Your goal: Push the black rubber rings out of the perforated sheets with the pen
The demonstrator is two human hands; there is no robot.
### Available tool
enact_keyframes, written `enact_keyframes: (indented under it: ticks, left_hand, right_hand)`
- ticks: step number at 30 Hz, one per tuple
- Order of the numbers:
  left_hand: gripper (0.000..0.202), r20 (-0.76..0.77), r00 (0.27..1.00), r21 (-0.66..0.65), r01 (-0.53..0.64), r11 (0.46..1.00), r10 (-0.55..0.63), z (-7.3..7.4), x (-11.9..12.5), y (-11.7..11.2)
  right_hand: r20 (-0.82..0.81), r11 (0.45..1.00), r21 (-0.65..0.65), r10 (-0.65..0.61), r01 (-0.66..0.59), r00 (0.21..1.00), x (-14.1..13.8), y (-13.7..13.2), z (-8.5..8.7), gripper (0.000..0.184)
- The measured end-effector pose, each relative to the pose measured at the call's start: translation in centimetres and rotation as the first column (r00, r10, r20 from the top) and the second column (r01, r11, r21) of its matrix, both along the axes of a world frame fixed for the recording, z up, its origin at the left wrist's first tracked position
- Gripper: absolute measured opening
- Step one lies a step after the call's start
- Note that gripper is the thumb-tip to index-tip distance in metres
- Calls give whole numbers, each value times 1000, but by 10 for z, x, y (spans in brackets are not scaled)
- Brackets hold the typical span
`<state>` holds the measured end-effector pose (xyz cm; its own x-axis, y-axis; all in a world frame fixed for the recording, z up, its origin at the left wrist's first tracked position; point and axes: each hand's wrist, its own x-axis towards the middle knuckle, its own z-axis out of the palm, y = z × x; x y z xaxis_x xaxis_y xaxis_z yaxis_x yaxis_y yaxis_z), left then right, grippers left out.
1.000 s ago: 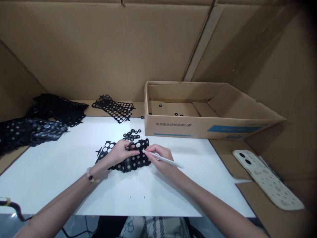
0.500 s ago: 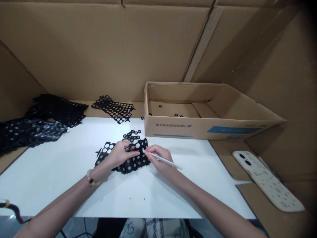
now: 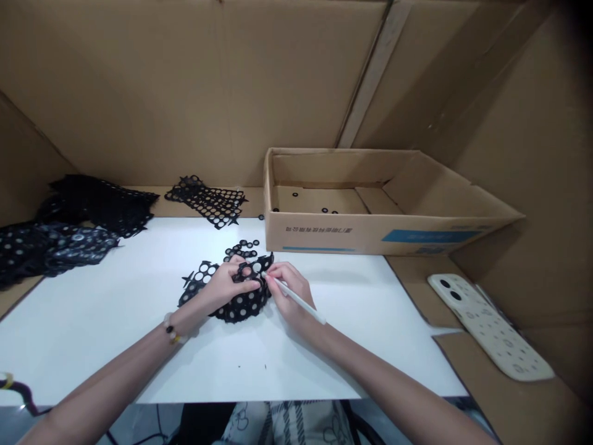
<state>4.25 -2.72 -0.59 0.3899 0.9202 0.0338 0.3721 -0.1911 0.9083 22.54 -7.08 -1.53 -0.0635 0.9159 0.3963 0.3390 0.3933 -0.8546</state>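
A black rubbery sheet (image 3: pixel 238 311) punched with round holes lies bunched on the white table. My left hand (image 3: pixel 225 288) pinches its upper part between thumb and fingers, and the edge there is lifted and curled. My right hand (image 3: pixel 293 298) is closed around a slim white pen-like tool (image 3: pixel 303 305), its tip at the sheet's right edge, partly hidden by my fingers. Several small black rings (image 3: pixel 241 248) lie loose just behind the sheet. At the sheet's left end, open holes show the white table through them.
An open cardboard box (image 3: pixel 324 233) with a few black rings inside stands at the back right. An emptied-looking black mesh sheet (image 3: pixel 210 201) lies at the back. Black sheets (image 3: pixel 99 201) are piled at left. A phone in a cream case (image 3: pixel 491 327) rests on cardboard at right.
The right part of the sheet is now lifted and curled up between my hands. My right hand and the tool have shifted slightly up and left. The whole view has moved a little.
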Motion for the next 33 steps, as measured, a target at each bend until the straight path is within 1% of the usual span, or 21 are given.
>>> enact_keyframes:
  ticks: [3, 6, 8, 10, 12, 14, 15, 16, 18, 19, 21, 24, 31, 33]
  left_hand:
    - [30, -102, 988, -3, 117, 993, -117, 5, 2, -2]
    - [26, -207, 971, 98, 146, 984, -123, 6, 2, -4]
    - [22, -260, 962, 174, 135, 976, -87, 3, 1, -3]
    - [18, -306, 952, 227, 82, 970, -9, 1, 0, -2]
    - [28, -332, 937, 306, -5, 952, 112, 0, -3, -2]
    - [36, -352, 910, 437, -48, 898, 219, 1, -4, -3]
    - [33, -371, 893, 504, -37, 863, 255, 2, -5, -4]
    - [27, -401, 872, 562, -7, 827, 280, 3, -5, -5]
    - [18, -483, 825, 632, 97, 769, 293, 6, -5, -7]
    - [15, -524, 799, 646, 147, 749, 295, 7, -5, -8]
    - [13, -581, 754, 655, 210, 725, 307, 9, -4, -10]
    - [16, -626, 697, 652, 222, 725, 349, 12, 0, -12]
    - [20, -692, 574, 608, 137, 782, 438, 19, 18, -22]
    - [20, -706, 560, 592, 130, 796, 434, 19, 20, -22]
  right_hand:
    - [33, 1000, 3, -13, 13, 999, 2, 2, 0, 13]
    - [52, 997, -26, 76, -75, 996, 6, 8, 0, 16]
    - [54, 990, -48, 132, -130, 990, 10, 12, 0, 16]
    - [54, 989, -67, 132, -128, 990, 12, 14, 0, 15]
    - [56, 991, -73, 117, -112, 992, 13, 15, 1, 15]
    - [56, 990, -71, 128, -124, 990, 13, 14, 2, 15]
    - [57, 989, -73, 133, -129, 989, 13, 13, 3, 15]
    - [60, 988, -80, 137, -132, 989, 12, 12, 3, 15]
    - [66, 987, -91, 138, -132, 988, 11, 11, 3, 16]
    - [68, 987, -93, 135, -129, 988, 11, 10, 3, 16]
    - [73, 989, -88, 128, -121, 989, 9, 9, 1, 16]
    - [95, 989, -71, 135, -128, 986, 7, 9, -2, 14]
    - [128, 980, -60, 194, -187, 973, 5, 6, -2, 13]
    - [130, 982, -67, 184, -177, 974, 5, 7, 1, 13]
